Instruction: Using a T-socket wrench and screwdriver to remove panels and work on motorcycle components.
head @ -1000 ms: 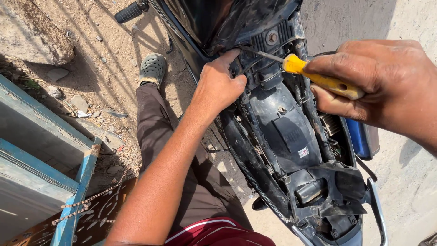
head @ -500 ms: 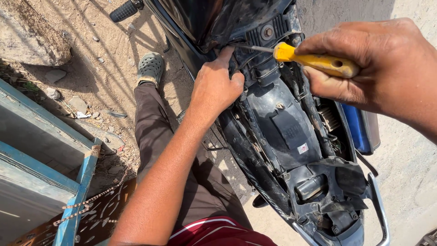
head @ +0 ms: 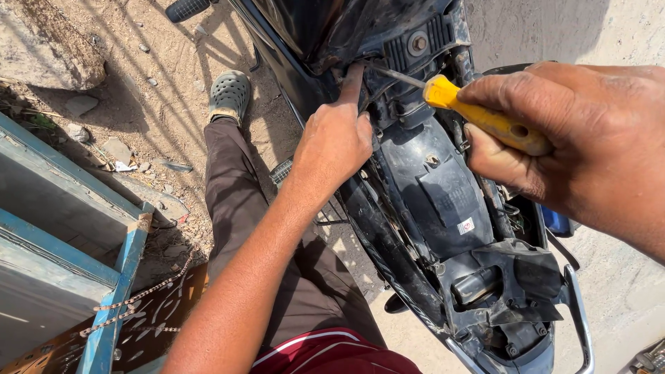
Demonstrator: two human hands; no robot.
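Head view: right hand (head: 589, 145) grip closed round yellow-handled metal screwdriver (head: 485, 121), its tip at upper end of black plastic scooter body (head: 443, 208), left hand (head: 332, 145) grip empty, fingers loosely open, forefinger pressed on panel just beside tip

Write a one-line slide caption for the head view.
Right hand drives a yellow-handled screwdriver into a scooter's open black underseat frame while the left hand steadies it.
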